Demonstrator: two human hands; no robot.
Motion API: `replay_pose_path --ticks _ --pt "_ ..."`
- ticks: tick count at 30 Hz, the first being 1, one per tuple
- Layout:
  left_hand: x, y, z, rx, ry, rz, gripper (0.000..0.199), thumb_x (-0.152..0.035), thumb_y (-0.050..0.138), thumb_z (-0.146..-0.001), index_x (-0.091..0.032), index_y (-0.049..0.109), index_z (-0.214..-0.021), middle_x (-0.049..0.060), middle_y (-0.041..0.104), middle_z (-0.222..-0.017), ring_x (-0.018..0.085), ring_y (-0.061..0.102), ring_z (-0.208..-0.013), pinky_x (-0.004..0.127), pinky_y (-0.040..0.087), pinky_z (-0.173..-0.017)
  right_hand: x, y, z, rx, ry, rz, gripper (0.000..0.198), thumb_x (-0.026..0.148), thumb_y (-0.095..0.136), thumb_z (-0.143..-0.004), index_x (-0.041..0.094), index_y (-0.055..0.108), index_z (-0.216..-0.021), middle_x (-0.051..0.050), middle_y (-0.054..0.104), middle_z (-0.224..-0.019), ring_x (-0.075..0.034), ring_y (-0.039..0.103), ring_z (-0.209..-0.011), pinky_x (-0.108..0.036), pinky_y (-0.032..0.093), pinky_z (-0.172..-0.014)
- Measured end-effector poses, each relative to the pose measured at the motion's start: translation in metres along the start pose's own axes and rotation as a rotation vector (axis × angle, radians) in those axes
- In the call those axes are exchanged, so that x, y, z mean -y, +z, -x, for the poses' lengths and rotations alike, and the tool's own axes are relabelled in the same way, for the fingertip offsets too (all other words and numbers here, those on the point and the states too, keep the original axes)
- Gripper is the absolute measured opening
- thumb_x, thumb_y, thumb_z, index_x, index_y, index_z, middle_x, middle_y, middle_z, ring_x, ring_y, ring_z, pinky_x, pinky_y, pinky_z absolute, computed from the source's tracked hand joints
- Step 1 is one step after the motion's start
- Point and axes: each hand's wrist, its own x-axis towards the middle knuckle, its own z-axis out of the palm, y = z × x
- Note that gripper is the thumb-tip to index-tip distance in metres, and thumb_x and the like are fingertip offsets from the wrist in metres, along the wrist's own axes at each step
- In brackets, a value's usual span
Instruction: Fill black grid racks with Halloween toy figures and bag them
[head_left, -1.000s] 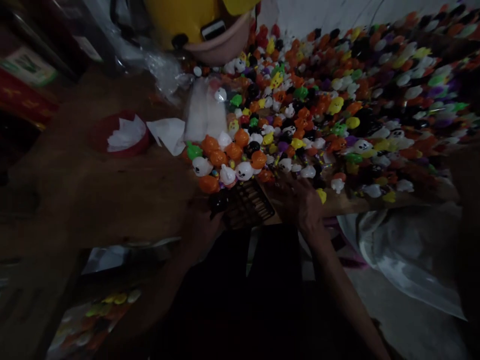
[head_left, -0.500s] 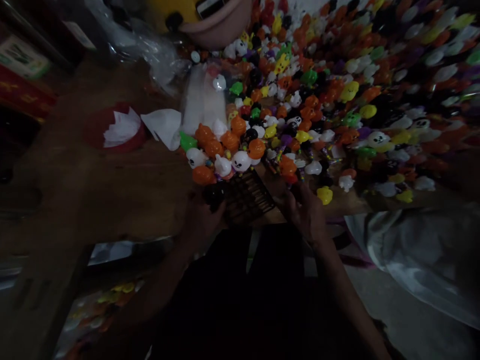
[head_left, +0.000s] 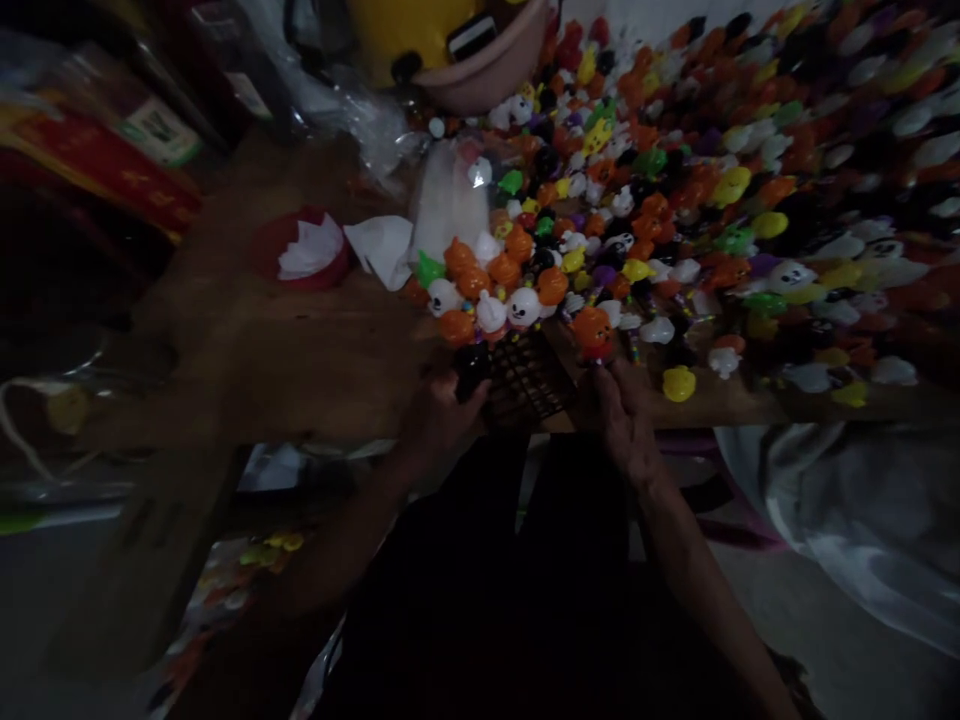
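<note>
Because the wooden desk [head_left: 300, 370] runs well to the left of the left grip [head_left: 441, 425] and on past the right grip [head_left: 628, 425], both reach what lies along its near edge. Beyond the right grip and to its right spreads a heap [head_left: 731, 186] of orange, white, black, green and yellow plastic heads, probably left loose so that single ones come away easily. A pink basin [head_left: 487, 80] sits far beyond the left grip, seemingly kept back as not in use. Nearer, yet beyond that same grip, lies a clear bag [head_left: 450, 200] with something white inside. Left of it, a red dish [head_left: 334, 272] likely stops white slips [head_left: 309, 248] from scattering. Between the two grips lies a dark slotted tray [head_left: 529, 380]; along its far side heads crowd together, perhaps propped by the slots, though their bases are hidden. The right grip pinches an orange figure [head_left: 592, 328] below its red base, presumably to leave the round head uncovered. Left fingers and thumb surround a black figure [head_left: 471, 366], possibly to steady it; the gloom hides whether they close on it.
</note>
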Motion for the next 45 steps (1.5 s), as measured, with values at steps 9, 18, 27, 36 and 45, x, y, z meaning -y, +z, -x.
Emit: replay_pose_path --ticks 9,18,27,36,45 --pt "0.006 -0.008 -0.006 0.075 0.076 0.151 0.016 -0.014 0.084 -0.081 -0.021 0.081 -0.095 0.004 0.08 -0.096 0.022 0.075 -0.09 0.031 0.06 -0.085 0.007 0.023 -0.012 0.098 0.058 -0.094 0.025 0.048 0.075 -0.088 0.024 0.077 -0.095 -0.004 0.077 -0.098 -0.022 0.07 -0.094 -0.039 0.057 -0.09" --pt "0.008 -0.006 -0.003 0.032 0.151 0.154 0.035 -0.006 0.083 -0.078 -0.023 0.078 -0.107 0.003 0.08 -0.106 0.024 0.075 -0.104 0.034 0.061 -0.096 -0.006 0.071 -0.019 0.058 -0.004 -0.039 0.027 0.05 0.073 -0.089 0.024 0.077 -0.091 -0.003 0.078 -0.091 -0.022 0.071 -0.085 -0.035 0.058 -0.081" --pt "0.004 -0.008 -0.002 0.027 0.198 0.128 0.034 -0.006 0.08 -0.081 -0.023 0.076 -0.11 0.004 0.079 -0.111 0.023 0.075 -0.11 0.033 0.062 -0.096 -0.013 0.067 -0.015 0.005 -0.057 0.03 0.022 0.045 0.072 -0.089 0.024 0.076 -0.089 -0.002 0.078 -0.086 -0.02 0.072 -0.077 -0.032 0.056 -0.07" --pt "-0.012 -0.015 -0.001 0.055 0.116 0.218 0.038 -0.006 0.076 -0.084 -0.025 0.075 -0.116 0.004 0.077 -0.126 0.023 0.074 -0.117 0.035 0.064 -0.098 -0.012 0.065 -0.012 -0.046 -0.183 0.159 0.027 0.048 0.067 -0.094 0.024 0.073 -0.086 -0.002 0.075 -0.077 -0.019 0.069 -0.067 -0.029 0.053 -0.059" --pt "-0.015 -0.022 -0.002 0.047 0.114 0.253 0.042 0.0 0.07 -0.082 -0.024 0.074 -0.116 0.004 0.08 -0.111 0.023 0.077 -0.104 0.035 0.065 -0.094 -0.017 0.061 -0.012 0.018 -0.306 0.262 0.017 0.038 0.063 -0.097 0.025 0.071 -0.092 -0.005 0.074 -0.077 -0.02 0.069 -0.066 -0.028 0.05 -0.057"
